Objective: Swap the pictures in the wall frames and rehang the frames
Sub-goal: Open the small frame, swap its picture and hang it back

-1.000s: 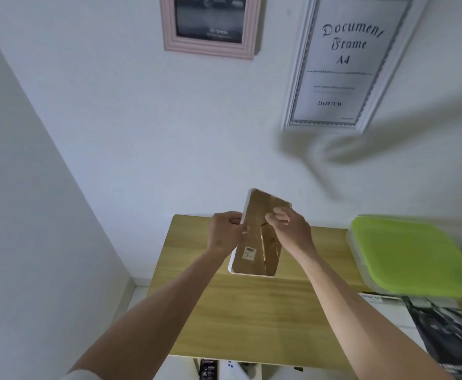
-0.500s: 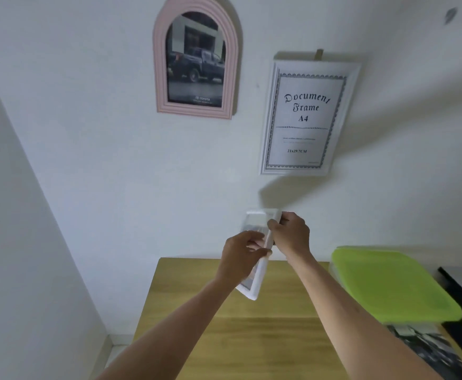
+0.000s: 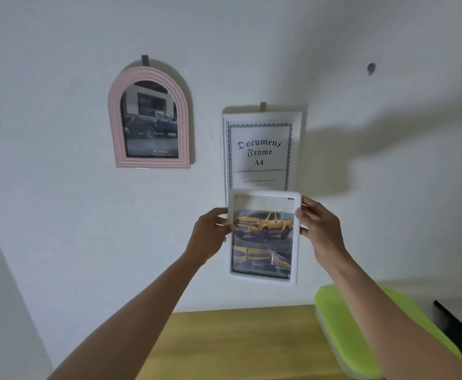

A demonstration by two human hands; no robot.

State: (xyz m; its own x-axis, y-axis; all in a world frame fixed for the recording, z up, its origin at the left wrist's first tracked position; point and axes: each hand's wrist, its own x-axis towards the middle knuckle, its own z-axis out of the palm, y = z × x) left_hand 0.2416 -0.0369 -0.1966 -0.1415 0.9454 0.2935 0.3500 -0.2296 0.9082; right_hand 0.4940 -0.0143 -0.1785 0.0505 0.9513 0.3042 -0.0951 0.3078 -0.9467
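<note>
I hold a small white frame with a yellow pickup truck picture upright in front of the wall, its front facing me. My left hand grips its left edge and my right hand grips its right edge. It covers the bottom of a white A4 document frame hanging on the wall. To the left hangs a pink arched frame with a dark truck picture. A bare hook sticks out of the wall at the upper right.
A wooden table stands against the wall below. A box with a lime-green lid sits at its right side. A dark object lies at the far right edge. A side wall closes in on the left.
The frame has been lifted from above the table and turned from back-facing to front-facing. My view has tilted up the wall, and both hands moved to the frame's side edges.
</note>
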